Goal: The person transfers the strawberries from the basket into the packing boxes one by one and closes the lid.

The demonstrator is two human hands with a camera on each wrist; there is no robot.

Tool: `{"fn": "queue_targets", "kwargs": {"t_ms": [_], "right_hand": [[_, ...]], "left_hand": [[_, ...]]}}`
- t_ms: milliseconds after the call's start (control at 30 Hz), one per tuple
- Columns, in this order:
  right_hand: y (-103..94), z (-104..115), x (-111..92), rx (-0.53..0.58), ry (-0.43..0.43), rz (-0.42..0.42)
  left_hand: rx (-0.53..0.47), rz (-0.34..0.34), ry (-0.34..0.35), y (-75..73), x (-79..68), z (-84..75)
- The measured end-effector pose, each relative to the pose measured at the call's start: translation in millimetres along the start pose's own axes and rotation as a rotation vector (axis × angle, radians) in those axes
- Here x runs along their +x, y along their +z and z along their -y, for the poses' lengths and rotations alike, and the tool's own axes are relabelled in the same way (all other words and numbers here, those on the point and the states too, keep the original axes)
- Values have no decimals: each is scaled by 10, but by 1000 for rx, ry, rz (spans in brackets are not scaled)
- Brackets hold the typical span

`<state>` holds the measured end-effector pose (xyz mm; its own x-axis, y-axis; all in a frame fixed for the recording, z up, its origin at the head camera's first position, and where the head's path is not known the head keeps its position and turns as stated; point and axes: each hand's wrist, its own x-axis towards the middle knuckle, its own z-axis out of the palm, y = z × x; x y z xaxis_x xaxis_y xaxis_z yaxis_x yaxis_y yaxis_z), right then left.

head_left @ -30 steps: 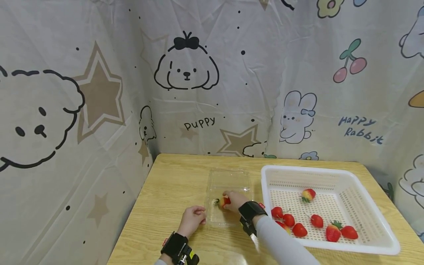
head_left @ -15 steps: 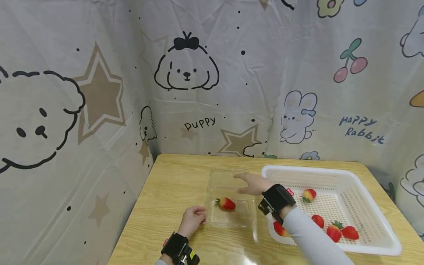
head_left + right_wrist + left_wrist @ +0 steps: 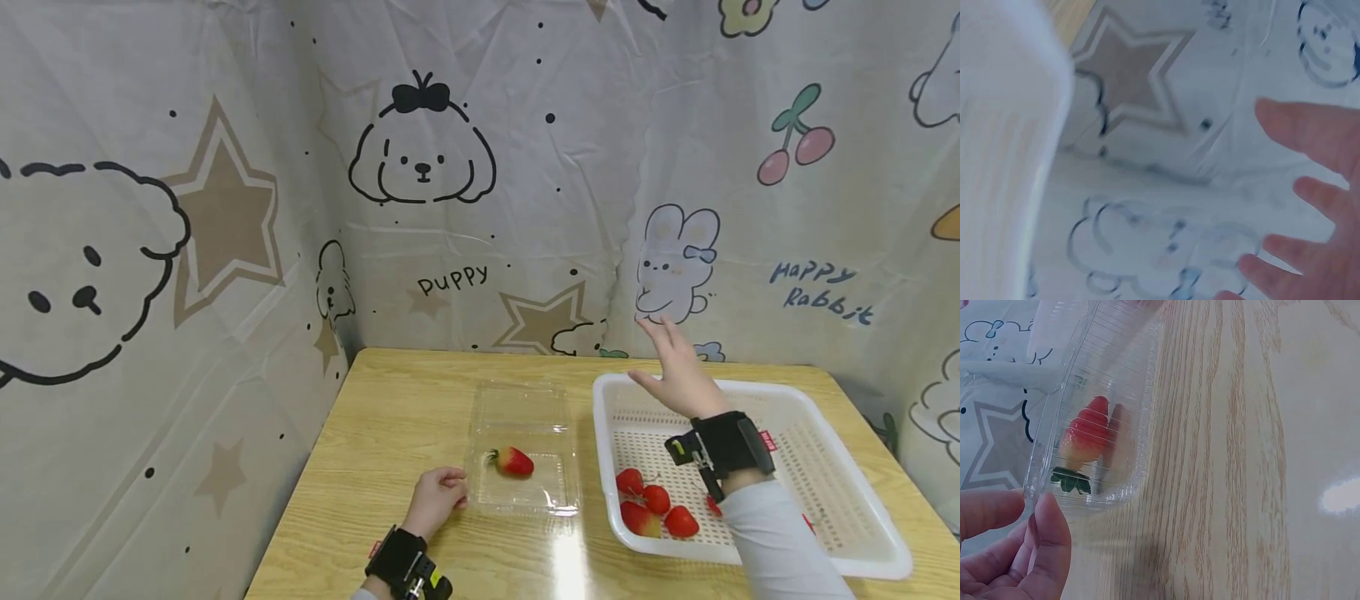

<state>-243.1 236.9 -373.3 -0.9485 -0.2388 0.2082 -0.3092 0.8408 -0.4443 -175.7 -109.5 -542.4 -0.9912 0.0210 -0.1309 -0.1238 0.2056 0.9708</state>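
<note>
A clear plastic box with its lid laid back stands on the table, and one strawberry lies inside, leaves toward the left. My left hand is at the box's left side; in the left wrist view, its thumb and forefinger pinch the clear rim. Over the white basket, my right hand is raised with spread fingers and holds nothing. Several red fruits lie in the basket's near left part. The right forearm hides others behind it.
A wooden table bears the box and, to its right, the basket. Behind and to the left hangs a pale curtain with cartoon prints. Each wrist wears a black camera strap.
My right hand let go of the strawberry in the box, then rose and moved right over the basket. The left hand has stayed at the box's side.
</note>
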Motion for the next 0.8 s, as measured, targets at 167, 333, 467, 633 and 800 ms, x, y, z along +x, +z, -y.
{"fn": "queue_targets", "kwargs": {"t_ms": [167,333,467,633,800], "right_hand": [[-38,-268,-116,16,87,-100],[13,-494,-207,-5,136,-170],[108,-677,-246,-17,173,-188],[269,-884,-289,-2,255,-124],[428,-1077,-337,-7,339,-11]], "left_hand": [[-3,1,-8,-6,3,6],[1,14,-16,-17,-14,-34],[11,27,-20,-29,-59,-146],[18,25,-37,-32,-26,-95],[13,18,-42,-20,-7,-43]]}}
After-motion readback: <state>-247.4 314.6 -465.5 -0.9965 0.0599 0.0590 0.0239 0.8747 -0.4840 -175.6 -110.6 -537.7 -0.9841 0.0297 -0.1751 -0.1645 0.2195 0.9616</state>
